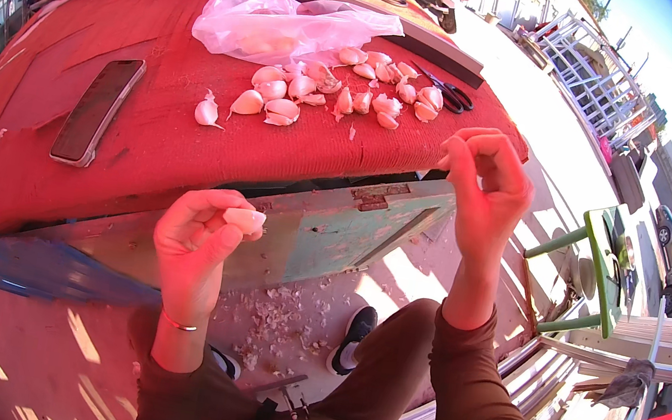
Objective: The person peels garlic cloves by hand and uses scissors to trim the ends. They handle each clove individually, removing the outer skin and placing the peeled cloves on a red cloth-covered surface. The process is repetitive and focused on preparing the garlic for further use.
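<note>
The person sits at the edge of a red cloth-covered surface [148,130], and the left hand [197,241] is curled around a single garlic clove [245,219], thumb and forefinger pinching it with the pale tip poking out toward two o'clock, apparently so the skin can be worked off. The right hand [485,189] is lifted at about three o'clock from it, fingers [459,154] drawn together as if nipping a scrap of peel; whether anything is between them I cannot tell. More cloves [345,90] lie in a loose heap on the surface at twelve o'clock, just in front of a crumpled pink plastic bag [285,24], within easy reach. Scissors [451,92] rest at the heap's right end. A phone [97,109] lies apart at ten o'clock, clear of the mess. Peelings [276,323] litter the ground between the feet, seemingly let fall there.
</note>
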A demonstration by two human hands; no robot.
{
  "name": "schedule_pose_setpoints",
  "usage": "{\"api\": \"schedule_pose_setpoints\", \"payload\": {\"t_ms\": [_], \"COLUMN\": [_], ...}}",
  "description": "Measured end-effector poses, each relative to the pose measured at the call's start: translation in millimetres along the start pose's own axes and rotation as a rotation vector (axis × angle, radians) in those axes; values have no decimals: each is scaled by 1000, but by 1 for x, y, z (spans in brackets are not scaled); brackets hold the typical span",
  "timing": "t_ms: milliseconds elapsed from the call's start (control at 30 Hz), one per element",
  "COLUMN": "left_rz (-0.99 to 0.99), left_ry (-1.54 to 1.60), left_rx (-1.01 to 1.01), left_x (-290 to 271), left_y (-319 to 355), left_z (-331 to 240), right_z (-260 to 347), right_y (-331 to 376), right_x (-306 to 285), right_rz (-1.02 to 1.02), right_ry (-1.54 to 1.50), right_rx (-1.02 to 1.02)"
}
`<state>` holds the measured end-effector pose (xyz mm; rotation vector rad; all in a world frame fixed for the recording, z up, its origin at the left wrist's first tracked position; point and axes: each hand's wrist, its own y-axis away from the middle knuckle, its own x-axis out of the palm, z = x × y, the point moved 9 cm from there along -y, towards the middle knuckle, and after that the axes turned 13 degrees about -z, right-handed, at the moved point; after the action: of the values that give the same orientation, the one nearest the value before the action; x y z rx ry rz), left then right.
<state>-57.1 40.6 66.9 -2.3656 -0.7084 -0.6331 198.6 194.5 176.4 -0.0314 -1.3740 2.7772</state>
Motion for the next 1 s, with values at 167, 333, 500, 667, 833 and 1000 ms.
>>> {"api": "schedule_pose_setpoints", "payload": {"t_ms": [167,333,500,667,833,1000], "left_rz": [60,62,55,12,-65,-81], "left_ry": [435,562,583,553,193,-136], "left_rx": [-385,-469,-480,-431,-76,229], "left_x": [15,11,8,1,-8,-12], "left_y": [2,6,7,3,-2,-1], "left_z": [30,27,25,21,-11,-40], "right_z": [-62,-98,-104,-99,-56,12], "right_y": [-91,-104,-112,-121,-92,1], "right_x": [-24,7,24,0,-30,3], "right_rz": [126,428,571,424,254,287], "right_ry": [630,838,848,820,505,162], "right_rx": [-76,-30,-110,-16,155,245]}}
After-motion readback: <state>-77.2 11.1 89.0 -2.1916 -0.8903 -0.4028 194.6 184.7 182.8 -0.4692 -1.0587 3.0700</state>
